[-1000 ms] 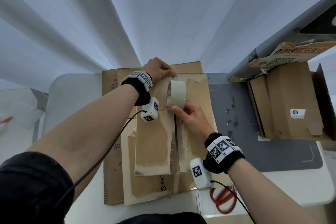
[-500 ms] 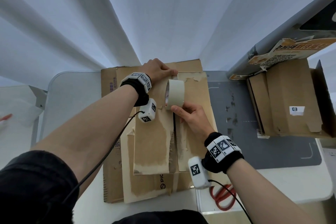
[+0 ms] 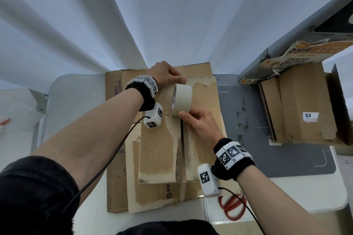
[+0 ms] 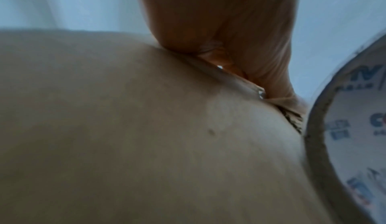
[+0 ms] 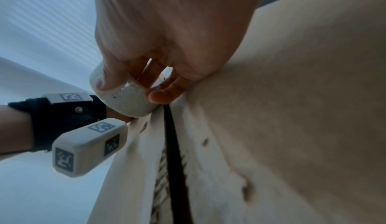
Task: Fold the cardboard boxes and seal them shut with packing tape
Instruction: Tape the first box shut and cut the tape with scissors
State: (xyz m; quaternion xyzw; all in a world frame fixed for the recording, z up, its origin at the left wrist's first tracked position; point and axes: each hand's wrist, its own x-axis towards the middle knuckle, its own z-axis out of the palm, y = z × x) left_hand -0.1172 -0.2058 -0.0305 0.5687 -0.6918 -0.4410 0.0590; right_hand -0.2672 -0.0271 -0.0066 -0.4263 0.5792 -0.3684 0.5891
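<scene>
A brown cardboard box (image 3: pixel 158 149) lies on the table with its two top flaps folded down; a dark seam (image 5: pixel 173 145) runs between them. My right hand (image 3: pixel 191 118) grips the pale tape roll (image 3: pixel 182 99) standing on edge over the seam, thumb on the outside, fingers through the core (image 5: pixel 125 98). My left hand (image 3: pixel 179 80) is at the box's far edge, its thumb pinning the tape end (image 4: pixel 240 85) to the cardboard while the fingers curl over the edge. The roll's printed core (image 4: pixel 355 128) shows just right of that hand.
Flattened cardboard (image 3: pixel 114 139) lies under the box. Red scissors (image 3: pixel 233 208) sit at the near right by my right wrist. A grey mat (image 3: pixel 248 120) and another cardboard box (image 3: pixel 298 105) are on the right. White curtain hangs behind the white table (image 3: pixel 76 101).
</scene>
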